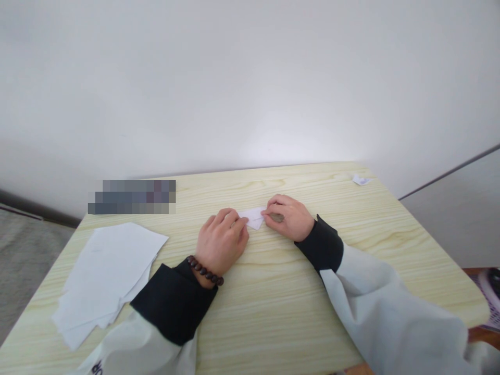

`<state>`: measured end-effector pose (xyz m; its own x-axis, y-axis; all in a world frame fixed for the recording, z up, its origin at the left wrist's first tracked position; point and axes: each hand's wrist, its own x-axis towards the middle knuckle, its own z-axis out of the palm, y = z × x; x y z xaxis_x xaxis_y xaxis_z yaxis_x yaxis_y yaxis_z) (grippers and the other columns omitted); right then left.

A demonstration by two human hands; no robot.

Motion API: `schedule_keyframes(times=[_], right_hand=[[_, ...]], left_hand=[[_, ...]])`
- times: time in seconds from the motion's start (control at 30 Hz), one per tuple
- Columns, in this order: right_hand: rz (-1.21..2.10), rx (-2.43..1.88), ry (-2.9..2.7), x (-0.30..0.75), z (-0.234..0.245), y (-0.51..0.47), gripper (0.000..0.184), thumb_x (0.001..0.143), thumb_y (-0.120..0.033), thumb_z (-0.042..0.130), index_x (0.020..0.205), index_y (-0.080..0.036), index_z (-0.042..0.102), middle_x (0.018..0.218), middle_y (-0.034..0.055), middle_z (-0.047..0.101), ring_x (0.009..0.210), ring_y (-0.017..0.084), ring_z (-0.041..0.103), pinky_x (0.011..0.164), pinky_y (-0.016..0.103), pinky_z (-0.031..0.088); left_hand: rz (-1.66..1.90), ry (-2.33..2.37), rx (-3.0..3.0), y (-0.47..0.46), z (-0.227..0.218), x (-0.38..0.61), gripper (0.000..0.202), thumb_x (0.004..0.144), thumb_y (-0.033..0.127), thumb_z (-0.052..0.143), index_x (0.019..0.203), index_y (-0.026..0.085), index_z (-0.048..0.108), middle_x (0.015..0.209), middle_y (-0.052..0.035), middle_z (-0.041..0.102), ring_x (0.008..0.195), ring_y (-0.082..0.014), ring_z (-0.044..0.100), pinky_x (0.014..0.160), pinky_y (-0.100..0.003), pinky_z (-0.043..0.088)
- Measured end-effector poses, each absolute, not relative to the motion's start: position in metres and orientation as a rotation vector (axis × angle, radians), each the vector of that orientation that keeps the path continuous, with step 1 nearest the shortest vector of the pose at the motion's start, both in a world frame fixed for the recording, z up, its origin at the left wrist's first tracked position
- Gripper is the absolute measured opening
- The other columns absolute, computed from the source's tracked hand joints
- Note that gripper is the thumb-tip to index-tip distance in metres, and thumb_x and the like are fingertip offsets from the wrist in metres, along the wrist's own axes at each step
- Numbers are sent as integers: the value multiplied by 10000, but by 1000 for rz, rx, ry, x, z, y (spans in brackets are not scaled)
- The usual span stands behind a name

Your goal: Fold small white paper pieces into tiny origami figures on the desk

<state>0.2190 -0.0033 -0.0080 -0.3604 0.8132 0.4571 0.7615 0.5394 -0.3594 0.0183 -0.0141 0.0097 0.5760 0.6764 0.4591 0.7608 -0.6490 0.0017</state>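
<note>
A small folded piece of white paper point(253, 215) lies between my two hands near the middle of the table, a pointed flap facing me. My left hand point(222, 239), with a dark beaded bracelet at the wrist, is closed on the paper's left end, thumb and fingers together. At the right end my right hand point(289, 216) pinches the paper between thumb and forefinger. My fingers cover both ends of the paper.
A loose stack of white paper sheets point(113, 260) lies at the left of the wooden table point(273, 312). Behind it is a pixelated dark object point(135, 198). A small folded paper piece point(361, 180) sits at the far right corner. A white wall point(250, 88) borders the back edge.
</note>
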Motion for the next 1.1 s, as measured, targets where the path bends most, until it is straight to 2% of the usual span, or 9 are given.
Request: schedule_keyframes(times=[0.13,0.3,0.5,0.7,0.97,1.1], right_hand=[[161,-1267,-2174,219,-8,-3,123,802,-233,561,775,-181,669,836,50,618,766,147,577,703,261,454],[202,-1283,-2155,218,-7,-4,143,837,-275,537,797,-176,631,820,45,604,739,149,551,686,276,422],[250,-1296,-2192,218,-8,-5,146,818,-324,581,847,-185,615,844,36,600,811,163,550,755,295,395],[296,-1253,-2195,220,-11,-3,154,807,-337,600,842,-188,612,862,37,603,825,166,550,773,301,389],[315,-1250,-2156,221,-13,-2,220,793,-348,617,924,-174,592,834,39,605,812,178,552,759,310,409],[303,-1272,-2151,220,-13,-4,307,792,-351,610,1048,-184,581,917,57,582,865,187,550,786,326,430]], left_hand=[[-616,-1189,-2664,-13,9,17,232,818,196,499,986,187,658,872,-65,633,868,-220,575,718,-360,482],[-674,-1201,-2737,-10,8,15,213,833,213,500,979,212,655,928,-67,613,911,-215,545,764,-353,459],[-679,-1290,-2776,-5,2,13,197,877,285,474,919,219,654,947,-50,616,906,-204,548,780,-350,440],[-653,-1401,-2730,-6,3,12,273,847,299,517,1082,188,599,1086,-84,588,1032,-253,508,845,-406,420],[-725,-1415,-2835,-3,3,13,190,837,272,534,987,171,595,1025,-75,609,998,-236,517,849,-398,420],[-772,-1411,-2883,-2,4,13,161,823,237,548,966,166,561,996,-68,610,982,-229,516,855,-397,422]])
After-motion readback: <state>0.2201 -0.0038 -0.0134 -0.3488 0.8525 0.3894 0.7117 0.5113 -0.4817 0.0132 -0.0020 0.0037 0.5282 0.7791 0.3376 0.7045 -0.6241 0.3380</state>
